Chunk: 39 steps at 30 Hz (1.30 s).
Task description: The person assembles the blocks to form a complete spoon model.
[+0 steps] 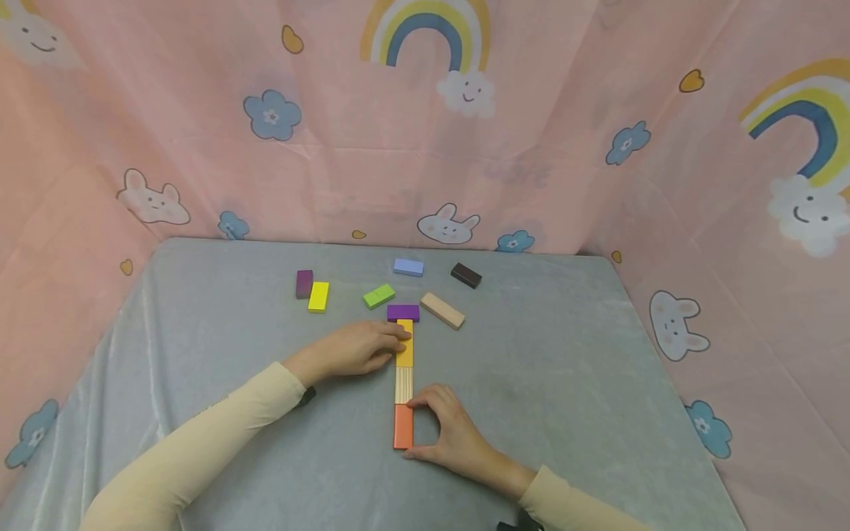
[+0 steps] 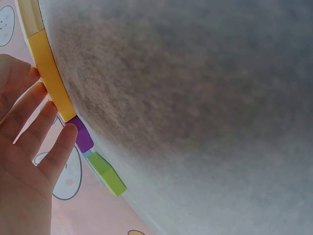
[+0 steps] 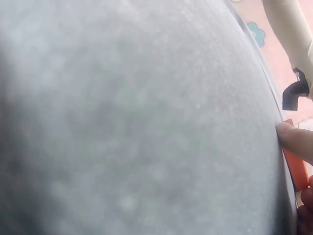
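Note:
In the head view a column of blocks runs toward the person: a purple block (image 1: 403,313) lies crosswise at the far end, then a yellow-orange block (image 1: 405,354), a ribbed light wood block (image 1: 403,386) and an orange-red block (image 1: 403,426). My left hand (image 1: 355,348) rests its fingertips on the yellow-orange block, fingers fairly straight; the left wrist view shows them along that block's side (image 2: 51,76). My right hand (image 1: 461,439) pinches the orange-red block lengthwise, thumb at its near end and fingers by its far end, where it meets the ribbed block.
Beyond the column lie a green block (image 1: 379,296), a light blue block (image 1: 408,268), a black block (image 1: 466,276) and a plain wood block (image 1: 442,310). To the left, a dark purple block (image 1: 304,284) sits beside a bright yellow block (image 1: 319,297) on the grey cloth (image 1: 564,369).

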Motion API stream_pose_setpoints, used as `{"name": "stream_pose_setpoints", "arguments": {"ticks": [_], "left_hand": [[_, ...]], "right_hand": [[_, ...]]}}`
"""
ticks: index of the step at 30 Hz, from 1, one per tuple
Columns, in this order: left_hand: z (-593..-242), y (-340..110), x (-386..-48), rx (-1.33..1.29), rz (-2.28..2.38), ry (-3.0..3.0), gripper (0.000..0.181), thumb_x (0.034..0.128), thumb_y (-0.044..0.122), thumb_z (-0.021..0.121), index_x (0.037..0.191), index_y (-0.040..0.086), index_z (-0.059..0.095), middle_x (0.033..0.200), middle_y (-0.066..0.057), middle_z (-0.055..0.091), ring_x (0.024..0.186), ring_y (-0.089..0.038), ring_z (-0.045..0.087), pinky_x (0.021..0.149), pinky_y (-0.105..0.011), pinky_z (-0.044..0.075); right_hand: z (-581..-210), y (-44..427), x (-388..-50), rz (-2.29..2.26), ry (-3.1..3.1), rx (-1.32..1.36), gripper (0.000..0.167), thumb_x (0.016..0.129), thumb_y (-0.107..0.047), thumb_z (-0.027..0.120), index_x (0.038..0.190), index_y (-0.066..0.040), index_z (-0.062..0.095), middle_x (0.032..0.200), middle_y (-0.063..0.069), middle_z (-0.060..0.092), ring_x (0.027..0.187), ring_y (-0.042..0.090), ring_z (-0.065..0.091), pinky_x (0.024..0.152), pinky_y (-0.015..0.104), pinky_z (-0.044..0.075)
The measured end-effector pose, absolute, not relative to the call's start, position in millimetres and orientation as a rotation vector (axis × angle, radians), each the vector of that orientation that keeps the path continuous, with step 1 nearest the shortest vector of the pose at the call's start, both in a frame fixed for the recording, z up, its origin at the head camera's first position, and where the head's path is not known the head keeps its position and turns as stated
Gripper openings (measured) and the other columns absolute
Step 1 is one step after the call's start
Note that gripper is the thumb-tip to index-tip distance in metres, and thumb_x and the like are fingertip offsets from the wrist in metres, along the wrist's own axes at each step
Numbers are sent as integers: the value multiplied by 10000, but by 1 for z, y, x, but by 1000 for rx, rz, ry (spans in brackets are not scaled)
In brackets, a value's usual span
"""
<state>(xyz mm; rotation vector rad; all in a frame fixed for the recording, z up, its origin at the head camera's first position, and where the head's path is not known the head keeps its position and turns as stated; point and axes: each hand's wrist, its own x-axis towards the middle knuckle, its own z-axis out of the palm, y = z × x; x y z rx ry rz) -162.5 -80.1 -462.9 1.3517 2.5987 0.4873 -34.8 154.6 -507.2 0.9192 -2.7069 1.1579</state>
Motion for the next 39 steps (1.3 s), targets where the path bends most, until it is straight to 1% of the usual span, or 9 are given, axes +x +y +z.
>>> {"name": "stream_pose_setpoints", "arguments": {"ticks": [7,14,22,33,36,39], "left_hand": [[-463,-80,-162,1349,486,2602,331,982,205,586,1301,156,658,1438,28,582,1385,-177,509,1146,-388,444],[-464,-79,-163,1333,479,2604,332,987,216,576,1307,176,654,1442,52,577,1391,-151,500,1156,-365,432],[-466,-79,-163,1339,472,2609,335,985,223,579,1309,176,653,1442,52,577,1391,-147,499,1151,-358,438],[-466,-80,-163,1342,476,2604,336,982,213,586,1310,170,651,1447,40,573,1392,-166,499,1153,-376,436],[-465,-80,-163,1357,490,2604,332,980,209,591,1302,161,656,1438,27,582,1382,-177,511,1144,-384,446],[-465,-81,-163,1370,496,2603,329,979,206,591,1296,154,661,1430,19,590,1377,-182,517,1141,-387,449]], "right_hand": [[-509,155,-36,1160,-2684,936,651,639,-378,920,1163,-166,598,1139,-76,581,1081,87,508,948,304,469],[-507,154,-35,1158,-2707,922,656,629,-388,922,1159,-174,600,1135,-80,582,1087,85,505,958,309,463],[-505,154,-35,1154,-2736,910,664,626,-400,920,1165,-185,597,1141,-87,577,1093,77,501,960,314,464],[-498,156,-36,1130,-2812,919,696,611,-419,925,1175,-196,584,1156,-95,558,1122,85,493,992,339,467],[-494,155,-38,1145,-2864,891,689,611,-446,919,1163,-204,586,1145,-97,555,1110,80,501,986,325,477],[-486,156,-43,1223,-2931,844,648,646,-462,899,1156,-207,590,1123,-91,570,1073,79,538,956,299,499]]}}
